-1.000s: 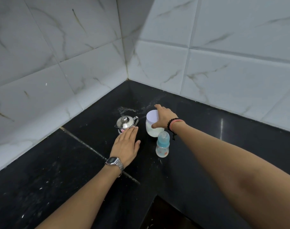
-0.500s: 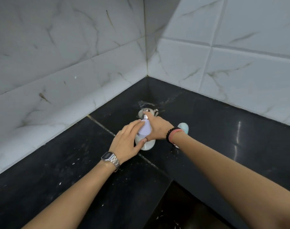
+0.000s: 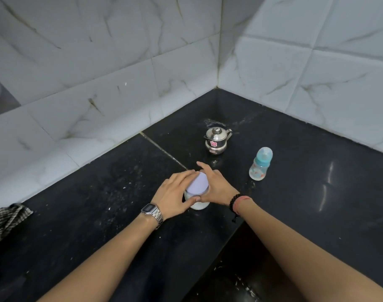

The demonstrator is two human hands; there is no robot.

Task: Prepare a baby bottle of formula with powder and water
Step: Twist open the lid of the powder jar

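White marble-look wall tiles are seen on two sides, meeting at a corner. A black stone desk is set below them, speckled with pale flecks, with a seam running diagonally across it. A checked cloth is partly seen at the left edge of the desk. Both forearms are extended over the desk from below. A powder jar with a lilac lid and white contents is stood near the desk's inner edge, between the two hands. The left hand is curled round the jar's left side, fingers over the lid rim, thumb pressed at the front (grip closed on the jar). The right hand is wrapped on the jar's right side, index finger raised off it. A small steel kettle is stood upright toward the corner, well apart from the jar. A baby bottle with a blue collar and clear cap is stood right of the kettle, untouched. A metal watch is worn on the left wrist, bead bracelets on the right.
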